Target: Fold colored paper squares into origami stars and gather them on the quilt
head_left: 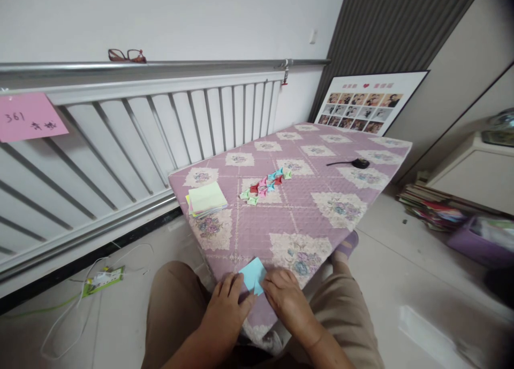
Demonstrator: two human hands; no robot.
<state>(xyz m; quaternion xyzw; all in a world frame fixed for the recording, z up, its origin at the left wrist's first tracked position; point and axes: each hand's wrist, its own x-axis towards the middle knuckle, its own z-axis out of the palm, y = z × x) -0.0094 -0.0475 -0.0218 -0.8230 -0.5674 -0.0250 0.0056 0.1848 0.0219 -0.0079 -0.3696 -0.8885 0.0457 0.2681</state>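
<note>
A small light-blue sheet of paper (252,273) with a folded flap at its lower edge lies at the near corner of the cloth-covered table. My left hand (225,305) holds its left corner, index finger on the paper and thumb close to the lower edge. On the right corner, my right hand (289,299) presses with its fingers together; the fingertips partly cover the edge there. Farther up the table sits a stack of pale-yellow and coloured paper sheets (208,198). Beside it, several small folded paper pieces (263,182) in green, red, pink and blue stand in two slanting rows.
The purple floral tablecloth (265,227) spans the table. A black object with a thin handle (360,163) rests at its far right. Along the left wall runs a white radiator (193,122), with glasses (127,55) on the pipe above. A power strip (103,280) lies on the floor.
</note>
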